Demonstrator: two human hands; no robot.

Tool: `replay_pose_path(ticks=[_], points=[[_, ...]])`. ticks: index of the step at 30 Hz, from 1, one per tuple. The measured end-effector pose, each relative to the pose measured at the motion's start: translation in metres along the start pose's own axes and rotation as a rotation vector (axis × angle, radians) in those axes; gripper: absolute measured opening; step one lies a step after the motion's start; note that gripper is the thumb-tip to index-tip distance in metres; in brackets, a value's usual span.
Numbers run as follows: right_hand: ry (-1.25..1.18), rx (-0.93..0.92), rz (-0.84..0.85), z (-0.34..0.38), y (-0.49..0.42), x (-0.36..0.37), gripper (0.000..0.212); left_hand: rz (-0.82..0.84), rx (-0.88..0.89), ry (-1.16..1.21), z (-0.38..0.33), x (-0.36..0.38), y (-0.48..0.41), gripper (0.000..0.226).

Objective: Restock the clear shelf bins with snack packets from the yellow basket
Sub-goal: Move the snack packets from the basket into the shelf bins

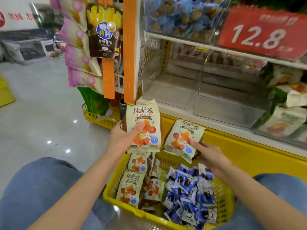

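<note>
My left hand (123, 135) grips a cream snack packet (146, 118) with orange cubes printed on it, held upright above the yellow basket (116, 203). My right hand (209, 155) holds a second packet (182, 138) of the same kind, tilted, just to the right. Both packets hang in front of the clear shelf bins (174, 90), which look bare inside. In the basket lie several more cream packets (129, 186) on the left and a heap of small blue and white packets (191, 191) on the right.
A red price sign reading 12.8 (260, 35) hangs on the shelf above. Green and white bags (285, 117) fill the bins at right. Hanging snack strips (103, 32) and another yellow basket (98, 118) stand at left. My knees flank the basket.
</note>
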State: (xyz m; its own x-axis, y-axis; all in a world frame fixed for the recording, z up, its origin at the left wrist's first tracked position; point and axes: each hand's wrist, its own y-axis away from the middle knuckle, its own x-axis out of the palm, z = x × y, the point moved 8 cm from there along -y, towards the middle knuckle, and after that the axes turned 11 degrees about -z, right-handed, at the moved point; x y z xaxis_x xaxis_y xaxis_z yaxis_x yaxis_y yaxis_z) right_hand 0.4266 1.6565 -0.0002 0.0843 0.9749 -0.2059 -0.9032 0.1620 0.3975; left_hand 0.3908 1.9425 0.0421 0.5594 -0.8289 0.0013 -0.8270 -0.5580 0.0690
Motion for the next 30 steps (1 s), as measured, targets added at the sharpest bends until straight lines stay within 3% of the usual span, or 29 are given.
replay_pose_path(ticks=[5, 10, 13, 16, 22, 25, 30], points=[[-0.055, -0.165, -0.047, 0.061, 0.0, -0.056, 0.05, 0.135, 0.038, 0.017, -0.024, 0.058, -0.003, 0.032], [-0.102, -0.444, -0.327, 0.129, -0.011, -0.109, 0.028, 0.206, 0.083, 0.014, -0.044, 0.109, -0.019, 0.044], [-0.105, -0.547, -0.502, 0.159, -0.027, -0.134, 0.03, 0.205, 0.096, 0.014, -0.053, 0.134, -0.035, 0.045], [-0.074, -0.527, -0.598, 0.174, -0.055, -0.147, 0.039, 0.177, 0.099, -0.004, -0.057, 0.153, -0.053, 0.04], [-0.058, -0.321, -0.602, 0.175, -0.126, -0.148, 0.044, 0.201, 0.096, -0.005, -0.061, 0.183, -0.079, 0.04], [-0.003, -0.31, -0.574, 0.184, -0.165, -0.14, 0.04, 0.181, 0.064, 0.03, -0.061, 0.188, -0.093, 0.032], [0.257, -0.357, -0.524, 0.204, -0.225, -0.116, 0.05, 0.157, 0.02, 0.035, -0.054, 0.19, -0.112, 0.048]])
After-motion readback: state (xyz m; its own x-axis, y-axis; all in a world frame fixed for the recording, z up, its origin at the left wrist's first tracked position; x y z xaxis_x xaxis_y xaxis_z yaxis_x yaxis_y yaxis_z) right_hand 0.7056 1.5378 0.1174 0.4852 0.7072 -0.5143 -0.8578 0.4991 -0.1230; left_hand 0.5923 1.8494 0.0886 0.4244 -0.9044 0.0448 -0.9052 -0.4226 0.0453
